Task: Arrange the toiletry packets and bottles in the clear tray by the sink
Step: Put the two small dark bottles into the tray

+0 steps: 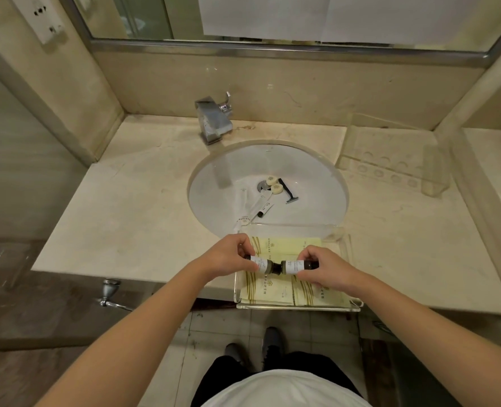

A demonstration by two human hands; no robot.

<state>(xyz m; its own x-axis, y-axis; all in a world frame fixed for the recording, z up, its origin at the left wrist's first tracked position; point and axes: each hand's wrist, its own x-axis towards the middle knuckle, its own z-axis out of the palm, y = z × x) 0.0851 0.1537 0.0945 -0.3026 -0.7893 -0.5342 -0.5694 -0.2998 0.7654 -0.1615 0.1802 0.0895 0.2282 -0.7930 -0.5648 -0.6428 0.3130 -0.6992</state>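
A clear tray (pixel 299 306) sits on the counter's front edge, just below the sink, with pale yellow toiletry packets (pixel 275 286) lying flat in it. Over the tray my left hand (pixel 228 255) grips a small dark bottle (pixel 262 264) with a white label. My right hand (pixel 321 267) grips a second dark bottle (pixel 294 265). The two bottles lie sideways, caps meeting in the middle. In the sink basin (pixel 316 183) lie two round soaps (pixel 274 185), a black razor (pixel 287 192) and white wrapped packets (pixel 52 210).
A chrome faucet (pixel 214 120) stands behind the sink. A second clear acrylic holder (pixel 390 160) sits at the back right of the marble counter (pixel 126 218). A mirror runs along the back wall, and a metal towel hook (pixel 110 293) juts out under the counter's front left.
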